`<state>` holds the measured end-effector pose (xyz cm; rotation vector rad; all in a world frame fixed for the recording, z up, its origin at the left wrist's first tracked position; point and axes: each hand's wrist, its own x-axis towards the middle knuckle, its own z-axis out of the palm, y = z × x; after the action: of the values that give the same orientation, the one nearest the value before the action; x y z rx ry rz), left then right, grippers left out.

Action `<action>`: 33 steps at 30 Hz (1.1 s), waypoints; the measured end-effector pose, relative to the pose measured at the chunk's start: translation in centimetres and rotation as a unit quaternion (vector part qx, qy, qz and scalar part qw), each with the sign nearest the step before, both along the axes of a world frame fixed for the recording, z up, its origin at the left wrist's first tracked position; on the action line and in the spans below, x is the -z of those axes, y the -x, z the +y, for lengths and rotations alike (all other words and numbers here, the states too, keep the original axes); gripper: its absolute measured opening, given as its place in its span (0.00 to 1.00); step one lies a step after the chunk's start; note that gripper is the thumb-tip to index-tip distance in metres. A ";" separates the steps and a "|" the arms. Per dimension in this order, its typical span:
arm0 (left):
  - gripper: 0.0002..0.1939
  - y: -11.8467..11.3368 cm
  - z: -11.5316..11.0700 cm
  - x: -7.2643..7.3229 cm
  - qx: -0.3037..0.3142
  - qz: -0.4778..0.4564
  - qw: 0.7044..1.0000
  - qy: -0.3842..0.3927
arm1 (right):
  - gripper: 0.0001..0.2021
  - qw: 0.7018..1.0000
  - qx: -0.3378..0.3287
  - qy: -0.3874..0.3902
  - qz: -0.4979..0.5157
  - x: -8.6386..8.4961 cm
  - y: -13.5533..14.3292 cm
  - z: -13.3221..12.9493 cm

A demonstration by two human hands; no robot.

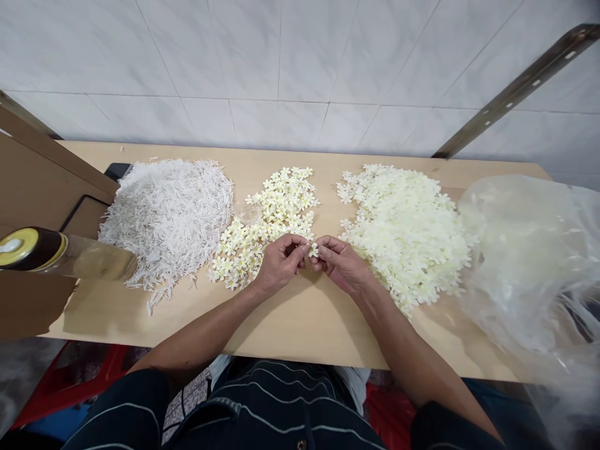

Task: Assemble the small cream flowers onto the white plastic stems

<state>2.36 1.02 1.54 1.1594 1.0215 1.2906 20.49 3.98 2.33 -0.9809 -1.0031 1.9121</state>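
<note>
A small white artificial flower [314, 250] with a yellowish centre is held between the fingertips of both hands, over the front middle of the table. My left hand [281, 265] is closed in a pinch at the flower's left side. From the right, my right hand [343, 265] pinches it between thumb and fingers. The fingers hide the underside of the flower. Just beyond my left hand lies a pile of yellow-centred flowers [285, 203]. Beside my right hand spreads a larger heap of pale cream flower pieces [407, 231].
A mound of thin white stem-like pieces [173, 212] covers the table's left side. A clear jar with a yellow-and-brown lid [89, 255] stands at the left edge by cardboard [42, 169]. At the right lies a clear plastic bag [529, 250]. A tiled wall [300, 69] borders the back.
</note>
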 end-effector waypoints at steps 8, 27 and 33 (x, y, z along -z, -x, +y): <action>0.07 -0.4 -0.9 0.5 -0.081 0.087 0.991 -0.063 | 0.16 0.995 0.011 -0.076 -0.057 1.2 0.4 -0.2; 0.20 -0.2 0.7 0.4 -0.009 -0.110 0.989 0.102 | 0.12 0.989 -0.002 -0.145 -0.011 0.6 0.4 -0.4; 0.21 0.1 1.0 0.7 0.014 -0.087 0.992 0.094 | 0.15 0.997 -0.010 -0.072 0.009 0.3 0.1 -0.1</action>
<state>2.27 1.98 0.83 0.8998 0.9717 1.2222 20.38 3.84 2.00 -0.8721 -1.1267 1.8339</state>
